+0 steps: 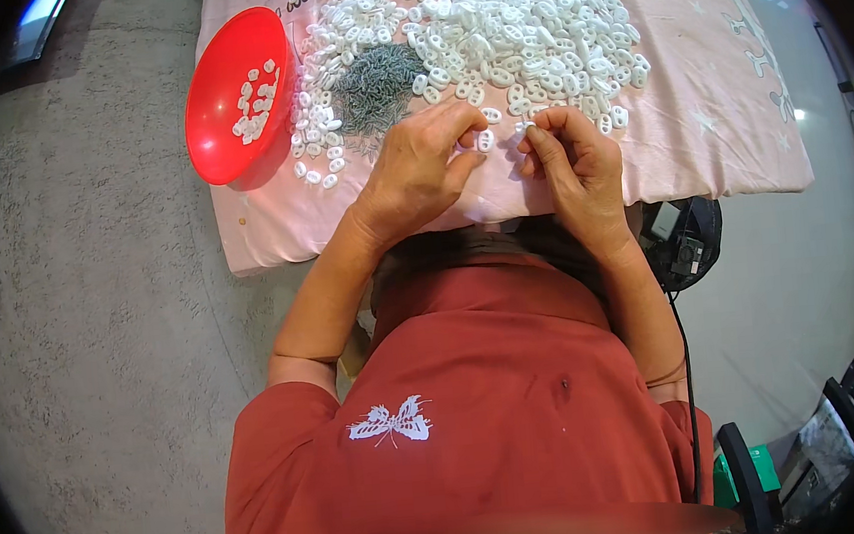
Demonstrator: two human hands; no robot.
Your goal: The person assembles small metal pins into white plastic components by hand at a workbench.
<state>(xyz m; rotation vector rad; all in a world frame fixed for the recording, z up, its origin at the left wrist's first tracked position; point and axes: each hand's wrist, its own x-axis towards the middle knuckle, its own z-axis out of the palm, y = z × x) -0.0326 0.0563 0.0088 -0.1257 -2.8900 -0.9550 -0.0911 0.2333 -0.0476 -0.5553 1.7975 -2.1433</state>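
My left hand (421, 165) is closed over the near edge of the cloth-covered table. Its thumb and forefinger curl around a small white oval plastic piece with holes (485, 140). To its right, my right hand (577, 172) pinches a small white piece (526, 128), mostly covered by the fingertips. A large heap of similar white two-holed plastic pieces (518, 24) spreads beyond both hands. Left of that heap is a pile of small, slender grey metal parts (377, 78), too fine to tell whether springs or screws.
A red bowl (211, 133) with several small white pieces inside stands at the table's left edge. More small white pieces (316, 125) lie beside it. Pink patterned cloth (708, 134) covers the table. A black bag-like object (691, 241) and a cable are below its right front edge.
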